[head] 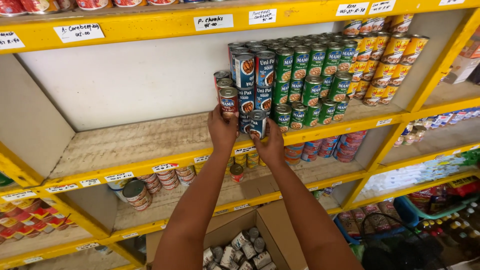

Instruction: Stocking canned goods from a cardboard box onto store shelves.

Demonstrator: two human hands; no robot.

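My left hand [221, 131] grips a red-labelled can [228, 102] standing at the front of a wooden shelf [130, 142]. My right hand [270, 145] holds a blue-labelled can [258, 123], tilted, just to the right of it. Both cans sit against stacks of blue cans [255, 75]. Green cans [312, 75] are stacked further right, then yellow cans [385, 65]. An open cardboard box [270, 225] with several loose cans [240, 250] lies below my arms.
The shelf's left half is bare wood. Yellow shelf rails [150, 22] carry white handwritten labels. The lower shelf holds red cans [325, 147] and small cans [160, 180]. Packets [20, 220] fill the bottom left; bottles and baskets [430, 210] are at the bottom right.
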